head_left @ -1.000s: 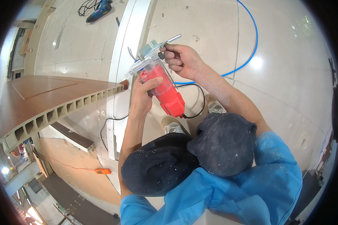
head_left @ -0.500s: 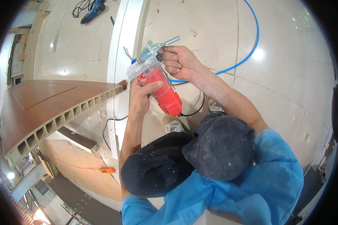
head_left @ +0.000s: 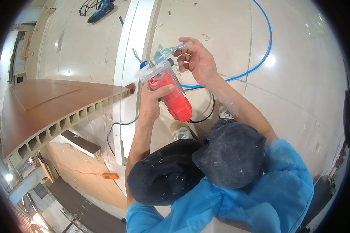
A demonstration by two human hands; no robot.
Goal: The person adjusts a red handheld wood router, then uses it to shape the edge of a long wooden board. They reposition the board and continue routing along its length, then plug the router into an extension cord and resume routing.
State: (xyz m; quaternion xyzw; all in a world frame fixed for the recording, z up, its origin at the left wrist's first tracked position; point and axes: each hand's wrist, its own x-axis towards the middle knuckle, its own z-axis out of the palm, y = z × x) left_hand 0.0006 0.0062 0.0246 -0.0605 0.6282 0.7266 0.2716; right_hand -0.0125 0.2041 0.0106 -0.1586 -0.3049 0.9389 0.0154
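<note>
My left hand (head_left: 151, 101) is wrapped round the red body of a trim router (head_left: 174, 101), its thumb lying across the front. The router is tilted, with its clear base (head_left: 156, 70) up and away from me and its cord end towards my knees. A metal guide (head_left: 165, 52) with a rod sticking out to the right is fixed at the base, and a dark knob sits beside it. My right hand (head_left: 200, 64) is at the rod's end, fingers apart and loosely bent. Whether a fingertip touches the rod, I cannot tell.
A long white board (head_left: 125, 58) lies left of the router. A brown hollow-core panel (head_left: 62, 101) reaches in from the left. A blue hose (head_left: 271, 37) curves over the tiled floor. A blue corded power tool (head_left: 101, 11) lies far left, an orange tool (head_left: 110, 176) lower left.
My right hand has let go beside the dark knob and moved up and right, its fingers opening. My left hand still holds the router, which sits slightly further right in the picture.
</note>
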